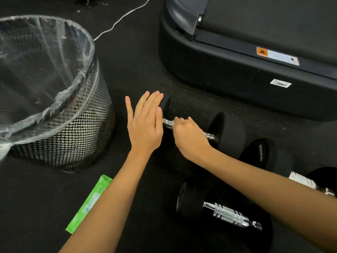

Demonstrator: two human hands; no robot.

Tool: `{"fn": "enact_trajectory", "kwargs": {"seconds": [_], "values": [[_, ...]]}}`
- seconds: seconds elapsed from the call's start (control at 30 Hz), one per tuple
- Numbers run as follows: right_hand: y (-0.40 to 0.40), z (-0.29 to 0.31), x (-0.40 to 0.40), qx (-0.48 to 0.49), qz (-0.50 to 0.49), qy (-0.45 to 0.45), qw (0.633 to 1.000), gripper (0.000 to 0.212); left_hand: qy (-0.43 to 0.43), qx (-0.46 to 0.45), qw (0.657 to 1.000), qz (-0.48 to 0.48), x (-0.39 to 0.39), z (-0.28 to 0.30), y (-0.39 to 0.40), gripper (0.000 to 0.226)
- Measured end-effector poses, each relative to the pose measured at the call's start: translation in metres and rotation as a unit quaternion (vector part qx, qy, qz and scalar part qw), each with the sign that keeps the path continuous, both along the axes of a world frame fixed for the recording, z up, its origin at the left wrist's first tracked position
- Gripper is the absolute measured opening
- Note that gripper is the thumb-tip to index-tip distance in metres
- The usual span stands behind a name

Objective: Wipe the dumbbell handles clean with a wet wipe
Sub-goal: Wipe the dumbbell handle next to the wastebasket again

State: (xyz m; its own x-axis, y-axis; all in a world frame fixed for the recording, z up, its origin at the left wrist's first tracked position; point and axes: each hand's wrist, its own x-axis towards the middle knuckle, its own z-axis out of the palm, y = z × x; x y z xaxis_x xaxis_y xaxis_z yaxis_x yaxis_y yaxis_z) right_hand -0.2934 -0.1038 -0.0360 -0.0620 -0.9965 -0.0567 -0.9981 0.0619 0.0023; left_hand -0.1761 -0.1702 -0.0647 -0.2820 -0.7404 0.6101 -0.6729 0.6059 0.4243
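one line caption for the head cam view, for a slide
Right hand grips a dumbbell handle while the open left hand steadies its end, beside a mesh bin.

Dim scene overall, the black floor (pixel 127 61) soaking up most of the light. Soft, even illumination from above, with only faint shadows under the forearms. Bright glints on the chrome dumbbell handle (pixel 226 214) near the bottom edge, and white sheen across the clear bin liner (pixel 45 57) at the left. The right hand (pixel 189 136) looks slightly smeared with motion blur; the left hand (pixel 145 121) is sharper. Wide-angle bending curves the treadmill base (pixel 237 70) at the upper right, and the corners go soft and darker.
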Motion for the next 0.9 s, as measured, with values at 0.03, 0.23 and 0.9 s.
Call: {"fn": "enact_trajectory", "kwargs": {"seconds": [0.03, 0.23, 0.9], "values": [[-0.005, -0.002, 0.007, -0.003, 0.011, 0.005, 1.0, 0.043, -0.002, 0.001, 1.0, 0.0, 0.0, 0.0, 0.0, 0.041], [0.024, -0.006, -0.003, 0.049, 0.147, 0.181, 0.971, 0.061, -0.014, -0.001, 1.0, -0.01, 0.003, 0.001, -0.002, 0.043], [0.022, 0.003, 0.002, 0.074, 0.206, 0.23, 0.948, 0.051, -0.022, 0.025, 0.999, 0.0, -0.001, 0.004, 0.0, 0.043]]}}
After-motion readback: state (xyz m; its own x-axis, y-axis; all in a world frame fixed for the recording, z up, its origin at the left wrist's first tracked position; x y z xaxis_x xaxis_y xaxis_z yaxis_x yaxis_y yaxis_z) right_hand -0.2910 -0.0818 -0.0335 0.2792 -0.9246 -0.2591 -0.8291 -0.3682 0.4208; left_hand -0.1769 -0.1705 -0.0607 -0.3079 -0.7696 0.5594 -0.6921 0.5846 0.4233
